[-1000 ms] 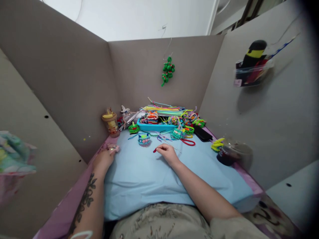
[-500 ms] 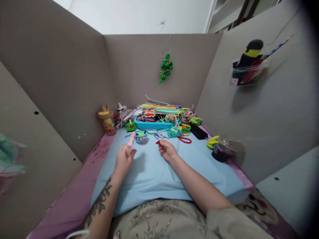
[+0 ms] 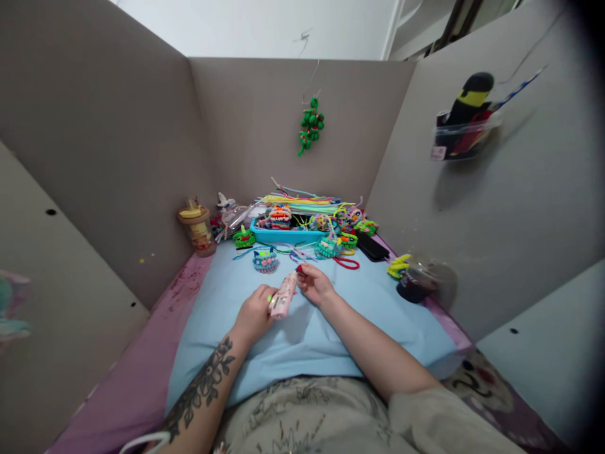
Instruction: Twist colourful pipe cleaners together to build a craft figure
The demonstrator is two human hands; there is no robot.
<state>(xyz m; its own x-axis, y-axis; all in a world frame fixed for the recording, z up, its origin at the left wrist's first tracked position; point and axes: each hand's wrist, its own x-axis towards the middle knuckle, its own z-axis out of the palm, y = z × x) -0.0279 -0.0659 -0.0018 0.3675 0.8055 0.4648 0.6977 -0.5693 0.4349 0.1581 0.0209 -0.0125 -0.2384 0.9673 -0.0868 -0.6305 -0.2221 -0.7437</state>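
My left hand (image 3: 256,313) is closed around a pink patterned tube-shaped tool (image 3: 284,296). A small yellow-green spot shows near its fingers. The tool tilts up and to the right, and its far end meets or nearly meets a small red piece with a bit of blue (image 3: 299,270). That piece is pinched in the fingertips of my right hand (image 3: 315,284); whether the two touch, I cannot tell. Just beyond the hands sits a blue knitted-looking creature (image 3: 265,260) with pink spots. A teal one (image 3: 328,246) lies further right, beside a red cord loop (image 3: 346,263).
A blue tray (image 3: 288,236) at the back holds colourful cords and woven figures. A lidded cup (image 3: 197,231) stands back left. On the right are a black phone-like object (image 3: 372,246) and a dark cup (image 3: 413,285). Grey panels (image 3: 255,126) enclose the table on three sides.
My left hand has moved right and slightly towards me, tipping the pink tool over to the red piece. The right hand stays nearly in place. The view has shifted slightly.
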